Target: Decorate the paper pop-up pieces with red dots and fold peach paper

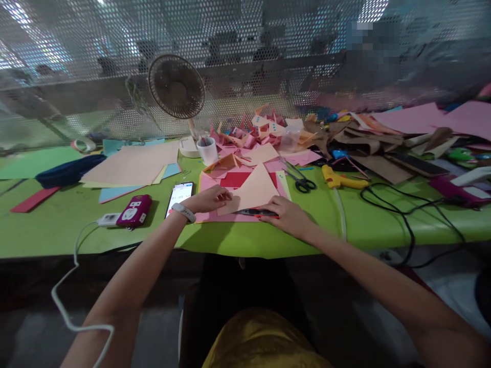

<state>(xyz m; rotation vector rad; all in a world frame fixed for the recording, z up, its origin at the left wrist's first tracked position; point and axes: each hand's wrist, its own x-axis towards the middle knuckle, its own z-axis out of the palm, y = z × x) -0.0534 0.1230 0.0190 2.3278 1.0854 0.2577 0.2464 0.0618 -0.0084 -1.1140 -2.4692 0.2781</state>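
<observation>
Your right hand [286, 214] is closed on the red handle of a cutter [251, 212], which lies along the near edge of the peach sheet [258, 188]; your left hand [215, 198] rests at that sheet's left corner with fingers loosely curled, and you cannot tell whether they pinch it. The sheet sits between your two hands, over pink paper [206, 183], its point facing away from you. It looks folded to a triangle, so the shaping seems partly done; whether its near edge is cut through does not show. Beyond both hands lies a heap of folded pieces [251, 134], which suggests a good number are made, while flat sheets [140, 161] beyond your left hand, farther to the left, look unworked. For room, the green tabletop [238, 245] shows as a narrow strip between the pink paper and the table's near edge, just in front of you. Your left wrist is right by the phone [179, 197], so sideways travel there is tight. Right of your right hand the surface is wider, bounded by the scissors [305, 184] just beyond it and the yellow glue gun [343, 179], whose pale cord [339, 214] runs down to the near edge.
</observation>
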